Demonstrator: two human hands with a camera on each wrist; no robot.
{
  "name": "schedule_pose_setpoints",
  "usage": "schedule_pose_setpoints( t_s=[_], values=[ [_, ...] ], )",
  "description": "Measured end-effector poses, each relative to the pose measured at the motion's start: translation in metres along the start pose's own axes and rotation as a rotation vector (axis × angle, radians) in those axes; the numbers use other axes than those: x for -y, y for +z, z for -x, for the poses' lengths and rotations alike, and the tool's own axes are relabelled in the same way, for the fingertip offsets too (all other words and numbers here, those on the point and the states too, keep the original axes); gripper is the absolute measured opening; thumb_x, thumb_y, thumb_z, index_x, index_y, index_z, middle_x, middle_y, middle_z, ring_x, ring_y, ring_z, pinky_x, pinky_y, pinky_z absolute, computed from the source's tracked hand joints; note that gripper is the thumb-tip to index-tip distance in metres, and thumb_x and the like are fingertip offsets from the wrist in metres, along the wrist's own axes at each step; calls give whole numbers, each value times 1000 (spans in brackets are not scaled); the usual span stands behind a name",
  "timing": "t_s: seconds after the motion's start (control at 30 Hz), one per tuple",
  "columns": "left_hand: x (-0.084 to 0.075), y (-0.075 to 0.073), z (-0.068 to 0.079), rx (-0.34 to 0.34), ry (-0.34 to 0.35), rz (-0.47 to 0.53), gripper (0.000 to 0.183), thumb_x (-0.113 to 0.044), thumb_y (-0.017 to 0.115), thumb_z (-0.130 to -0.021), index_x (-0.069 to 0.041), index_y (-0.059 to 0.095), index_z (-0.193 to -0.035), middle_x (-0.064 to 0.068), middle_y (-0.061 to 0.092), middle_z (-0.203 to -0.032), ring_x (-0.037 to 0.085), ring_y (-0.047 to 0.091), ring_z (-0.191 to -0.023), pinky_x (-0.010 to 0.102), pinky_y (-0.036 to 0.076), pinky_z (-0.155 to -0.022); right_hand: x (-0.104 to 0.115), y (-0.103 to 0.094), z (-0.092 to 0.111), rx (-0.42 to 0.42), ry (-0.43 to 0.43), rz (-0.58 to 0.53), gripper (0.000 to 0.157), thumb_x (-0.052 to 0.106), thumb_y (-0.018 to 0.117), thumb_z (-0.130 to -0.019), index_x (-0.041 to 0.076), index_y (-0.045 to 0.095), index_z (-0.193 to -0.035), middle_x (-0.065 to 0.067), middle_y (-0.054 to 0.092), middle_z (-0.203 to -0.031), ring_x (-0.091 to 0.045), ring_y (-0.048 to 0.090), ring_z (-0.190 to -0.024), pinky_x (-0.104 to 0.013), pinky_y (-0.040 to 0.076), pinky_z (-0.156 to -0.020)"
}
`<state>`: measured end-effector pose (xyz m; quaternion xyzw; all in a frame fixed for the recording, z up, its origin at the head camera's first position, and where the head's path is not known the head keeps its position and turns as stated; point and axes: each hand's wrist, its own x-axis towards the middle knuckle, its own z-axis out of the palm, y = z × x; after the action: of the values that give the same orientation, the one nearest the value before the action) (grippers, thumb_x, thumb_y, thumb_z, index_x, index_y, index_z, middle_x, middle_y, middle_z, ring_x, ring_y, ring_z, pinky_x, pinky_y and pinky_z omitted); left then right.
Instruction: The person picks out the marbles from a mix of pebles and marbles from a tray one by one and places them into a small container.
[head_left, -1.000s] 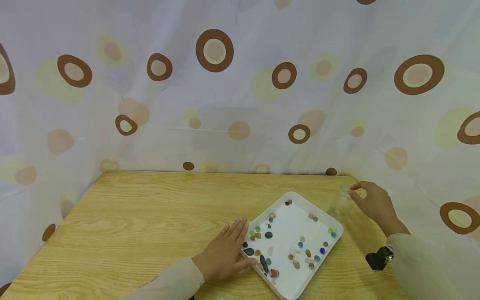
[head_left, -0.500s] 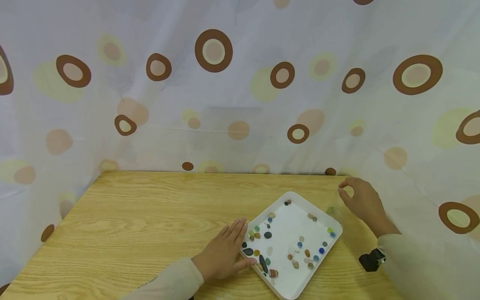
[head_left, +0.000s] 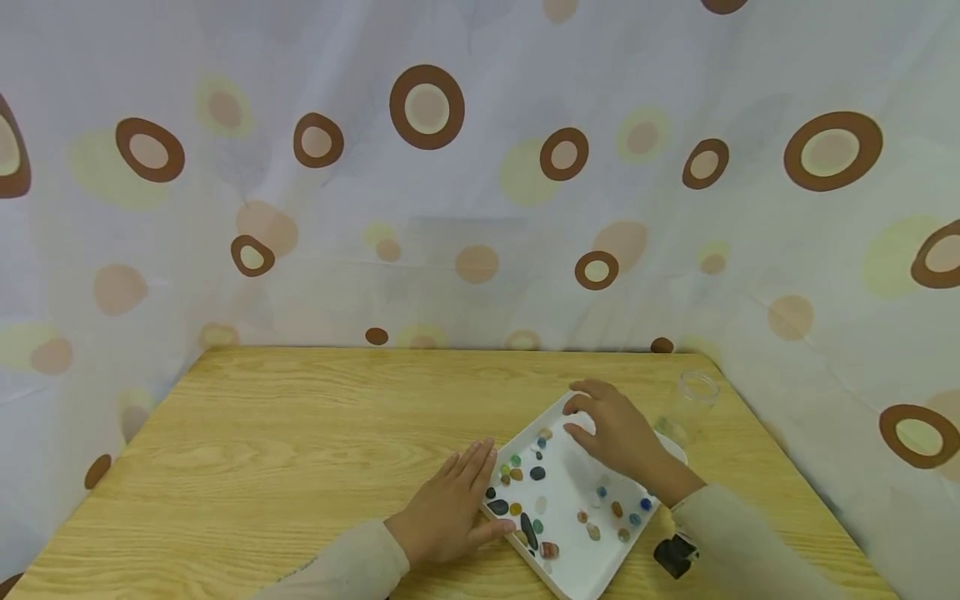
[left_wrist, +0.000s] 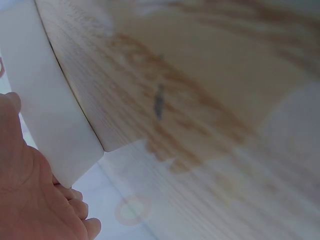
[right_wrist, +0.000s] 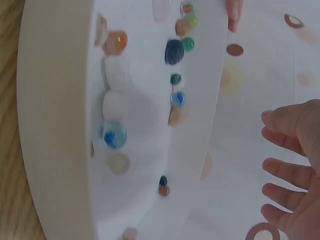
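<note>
A white rectangular tray (head_left: 566,558) lies on the table, turned cornerwise. Glass marbles and pebbles are scattered in it, among them a dark blue marble (head_left: 646,504), a long dark pebble (head_left: 528,531) and a reddish pebble (head_left: 550,550). My left hand (head_left: 446,508) rests against the tray's left side, fingers extended, thumb over the rim. Above the tray's far part hovers my right hand (head_left: 618,429), fingers bent and apart with nothing between them. The right wrist view shows its spread fingertips and a blue-swirled marble (right_wrist: 114,134) in the tray.
A clear jar (head_left: 684,412) stands just beyond the tray's right corner, some small pieces at its bottom. The wood-grain table (head_left: 300,433) extends to the left. Behind it hangs a patterned curtain (head_left: 480,167) with brown rings.
My right hand has moved left from above the jar to over the tray's far part, uncovering the jar's mouth. The left hand has stayed at the tray's side.
</note>
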<state>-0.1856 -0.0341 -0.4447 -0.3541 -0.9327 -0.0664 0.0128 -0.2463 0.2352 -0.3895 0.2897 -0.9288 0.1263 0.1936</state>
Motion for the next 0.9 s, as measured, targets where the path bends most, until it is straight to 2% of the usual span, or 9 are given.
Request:
schedule_pose_setpoints(
  t_s=[0.23,0.43,0.67,0.9],
  values=[
    [-1,1,0,-6,1,-44,93,-71,16,-93,0,21,-151,16,15,-159,29,18,-146,46,26,-114,35,23,-1,148,-2,-47,18,20,78,-81,12,72,-96,-17,58,-130,-41,48,-126,-56,42,-99],
    [-1,0,0,4,1,-35,91,-70,17,-93,0,20,-152,16,14,-159,28,17,-146,45,25,-114,52,38,1,238,-25,-125,20,23,76,-83,11,71,-99,-19,55,-134,-43,44,-129,-56,39,-102],
    [0,0,1,10,7,-7,90,-69,18,-94,0,20,-152,16,12,-159,28,15,-146,45,24,-115,57,51,1,292,-15,-180,17,20,76,-83,12,71,-98,-19,53,-136,-46,39,-132,-60,36,-103],
    [1,0,1,2,15,10,90,-69,18,-94,1,20,-151,16,12,-159,29,15,-146,47,24,-114,59,58,2,290,-13,-188,13,20,76,-83,15,71,-94,-17,53,-136,-46,37,-133,-61,37,-102]
  ],
)
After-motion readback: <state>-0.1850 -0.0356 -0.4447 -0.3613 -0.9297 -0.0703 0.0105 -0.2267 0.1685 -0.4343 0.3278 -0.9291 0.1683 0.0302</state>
